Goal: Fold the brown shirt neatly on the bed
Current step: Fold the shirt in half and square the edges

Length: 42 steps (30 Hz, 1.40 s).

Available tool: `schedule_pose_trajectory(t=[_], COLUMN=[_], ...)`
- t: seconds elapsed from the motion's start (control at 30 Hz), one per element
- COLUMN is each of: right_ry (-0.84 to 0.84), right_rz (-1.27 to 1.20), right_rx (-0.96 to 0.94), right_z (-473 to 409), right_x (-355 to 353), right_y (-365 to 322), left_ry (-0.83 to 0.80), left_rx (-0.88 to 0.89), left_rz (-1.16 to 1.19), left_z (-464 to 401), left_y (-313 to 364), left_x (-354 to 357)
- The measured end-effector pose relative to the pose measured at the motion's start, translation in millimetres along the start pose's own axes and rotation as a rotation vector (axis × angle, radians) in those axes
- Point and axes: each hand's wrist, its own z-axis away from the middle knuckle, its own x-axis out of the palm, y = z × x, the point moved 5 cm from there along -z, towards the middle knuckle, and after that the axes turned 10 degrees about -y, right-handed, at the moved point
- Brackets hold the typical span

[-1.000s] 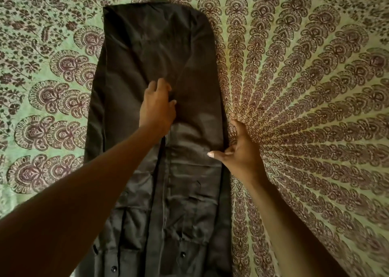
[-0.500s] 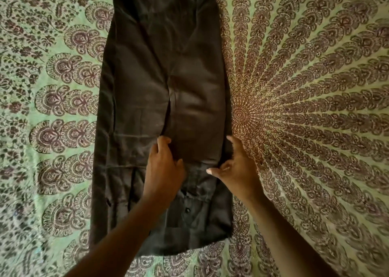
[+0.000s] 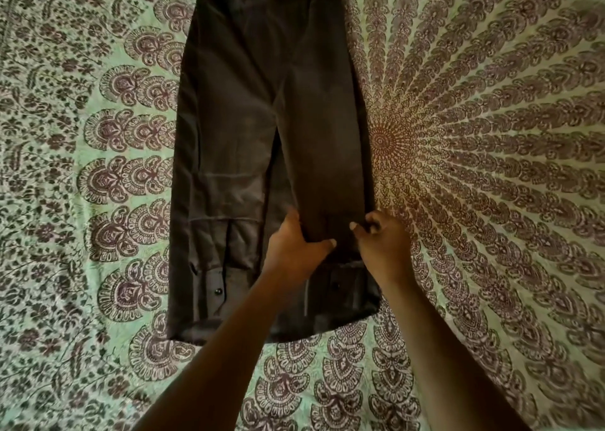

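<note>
The brown shirt [image 3: 262, 119] lies flat on the bed as a long narrow strip, both sides folded in toward the middle, its far end cut off by the top of the frame. Buttoned cuffs show near its lower end. My left hand [image 3: 294, 250] rests on the folded right-hand panel near its lower end, thumb spread across the cloth and fingers along the panel's inner edge. My right hand [image 3: 381, 244] is curled at the shirt's right edge, fingers bent in on the fabric there. Whether either hand pinches the cloth is not clear.
The bedsheet [image 3: 491, 168] is green with a dark purple mandala print and covers the whole view. Its round centre sits just right of the shirt. Sheet extends on all sides of the shirt.
Both hands have slid down the shirt toward its lower end, and the view has shifted so the lower hem now shows. The right hand's fingers have curled in.
</note>
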Motion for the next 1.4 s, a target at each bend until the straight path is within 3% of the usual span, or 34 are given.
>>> schedule_pose_trajectory(t=[0.3, 0.6, 0.8, 0.9, 1.03, 1.1, 1.17, 1.27, 1.33, 1.4], right_ry=[-0.044, -0.01, 0.051, 0.078, -0.06, -0.029, 0.021, 0.047, 0.037, 0.015], right_rz=[-0.041, 0.045, 0.025, -0.032, -0.08, -0.064, -0.039, 0.019, 0.029, -0.013], right_rx=[-0.055, -0.059, -0.041, -0.025, 0.07, 0.045, -0.009, -0.046, -0.032, -0.02], right_z=[9.1, 16.6, 18.4, 22.7, 23.9, 24.9, 24.1, 20.9, 19.2, 18.5], right_x=[-1.2, 6.6, 2.9, -1.3, 6.0, 5.4, 4.5, 5.5, 7.9, 12.5], right_y=[3.1, 2.2, 2.7, 4.5, 11.1, 10.2, 7.6, 3.6, 2.1, 1.1], left_ry=[-0.033, 0.008, 0.022, 0.0, 0.017, 0.039, 0.1, 0.361, 0.485, 0.453], left_rx=[-0.072, -0.091, -0.179, -0.154, -0.071, -0.03, 0.041, 0.159, 0.117, 0.028], left_rz=[0.036, -0.109, -0.034, 0.027, 0.014, 0.011, -0.065, -0.385, -0.601, -0.653], left_z=[-2.6, 5.8, 12.8, 18.3, 30.5, 35.1, 40.5, 52.1, 55.0, 50.2], left_y=[-7.8, -19.8, -41.2, -51.5, -55.5, -54.6, -50.6, -39.7, -37.1, -42.7], left_x=[26.1, 1.5, -19.3, -20.7, -21.6, -23.4, -28.0, -44.1, -53.7, -58.2])
